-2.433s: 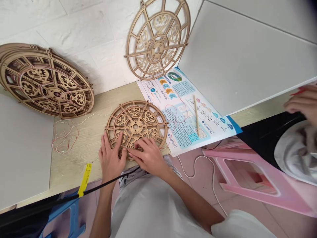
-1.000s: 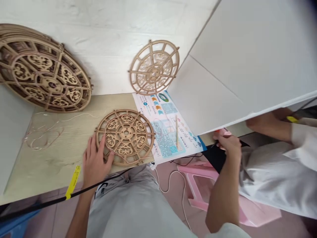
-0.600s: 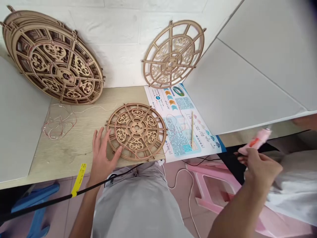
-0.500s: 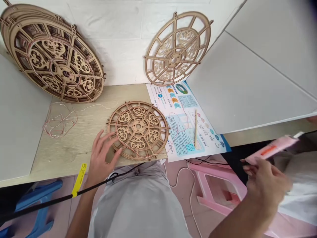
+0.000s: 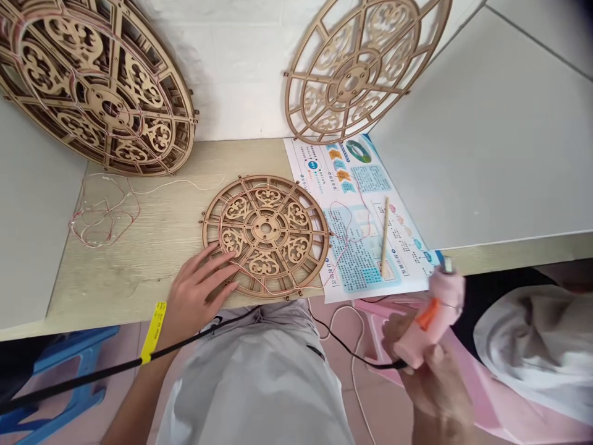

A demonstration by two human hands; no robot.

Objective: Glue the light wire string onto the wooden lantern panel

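Note:
On the table's front part lies a round laser-cut wooden wheel with scroll patterns, a thin red-and-white wire running round its left and lower rim. My left hand rests over the wheel's lower left edge, fingers spread and fingertips on the rim and wire. In my right hand is a pink glue gun with an orange trigger, its nozzle pointing up and a black cord leaving its grip. It is held beyond the table edge, right of the printed sheet. The gun and hand are slightly blurred.
Stacked wooden wheels lean at the back left, and another wheel leans against the wall. Tangled wire lies at left. A thin stick is on the sheet. A black cable with a yellow tag crosses my left forearm.
My right hand has swung the glue gun leftward toward the table and turned it nozzle up. My left hand has moved right and settled onto the wheel. The view has shifted closer.

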